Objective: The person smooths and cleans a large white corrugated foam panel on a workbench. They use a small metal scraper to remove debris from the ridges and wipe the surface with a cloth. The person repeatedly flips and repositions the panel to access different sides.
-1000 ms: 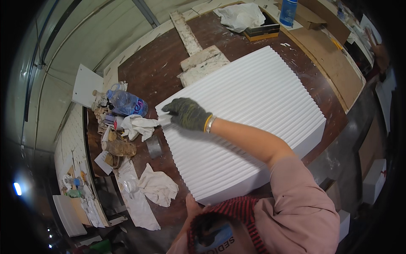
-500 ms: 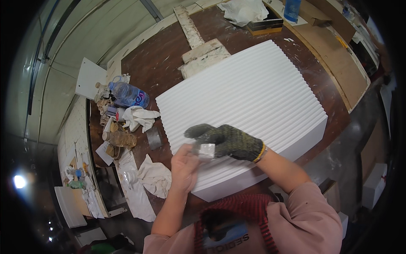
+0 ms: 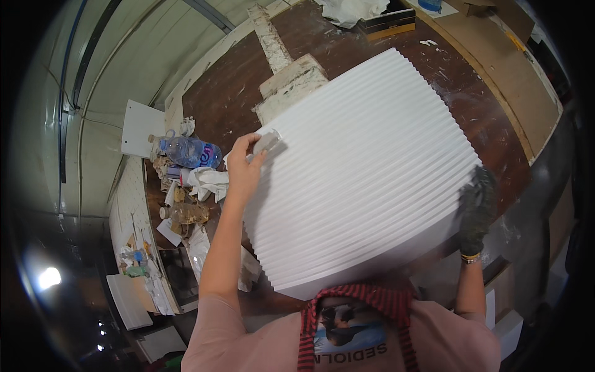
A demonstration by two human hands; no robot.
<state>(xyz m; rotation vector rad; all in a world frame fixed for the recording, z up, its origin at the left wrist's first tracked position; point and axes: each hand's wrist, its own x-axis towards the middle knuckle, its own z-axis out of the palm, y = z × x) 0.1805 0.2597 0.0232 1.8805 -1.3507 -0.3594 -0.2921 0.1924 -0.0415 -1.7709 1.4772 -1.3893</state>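
Observation:
A large white block with a ribbed top lies across the dark brown table. Over its far left corner, my bare left hand pinches a small greyish flat piece, held against the ribs; I cannot make out its exact kind. My right hand, in a dark knitted glove, rests against the block's right edge near the near corner. Its fingers lie stretched along that edge, somewhat blurred, and hold no separate thing.
Left of the block stand a large clear bottle, crumpled white cloth and a smaller bottle with brownish liquid. Pale, paint-smeared boards touch its far side. A dark box sits farther back.
My hands have parted from above the block's near part. The left went to the far left corner with the small piece; the gloved right moved to the right edge.

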